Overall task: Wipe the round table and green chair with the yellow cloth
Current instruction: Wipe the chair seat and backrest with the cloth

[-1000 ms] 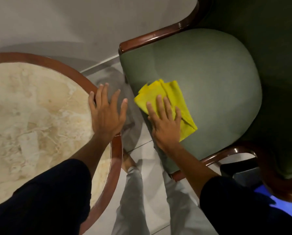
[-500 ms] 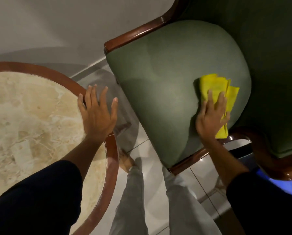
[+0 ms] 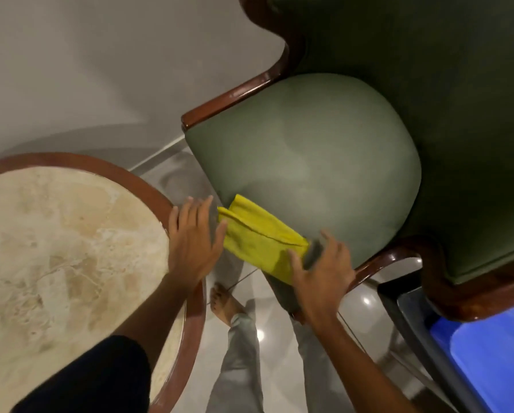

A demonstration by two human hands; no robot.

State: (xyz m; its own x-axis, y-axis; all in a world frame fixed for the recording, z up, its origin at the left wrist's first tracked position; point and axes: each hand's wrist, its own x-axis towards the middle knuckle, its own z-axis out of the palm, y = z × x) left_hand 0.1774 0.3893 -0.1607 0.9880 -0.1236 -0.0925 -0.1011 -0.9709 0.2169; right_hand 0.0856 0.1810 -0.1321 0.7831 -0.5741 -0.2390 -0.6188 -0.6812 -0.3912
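The yellow cloth [image 3: 258,239] lies folded over the front edge of the green chair's seat [image 3: 309,150], at its left corner. My right hand [image 3: 321,272] is blurred, its fingers spread and pressing on the cloth's right end. My left hand [image 3: 191,242] rests flat with fingers apart on the brown rim of the round table [image 3: 56,248], its fingertips just short of the cloth. The table has a pale marble-like top. The chair's dark green back [image 3: 428,70] rises at the upper right.
Glossy wooden armrests [image 3: 235,93] frame the seat on both sides. A narrow strip of tiled floor [image 3: 258,332] separates table and chair, with my legs and a bare foot [image 3: 223,302] in it. A blue-lit object [image 3: 473,353] sits at the lower right. A grey wall stands behind.
My right hand has swept the cloth from the seat's right side back to its front left corner, close to my left hand. The left hand stays on the table rim.
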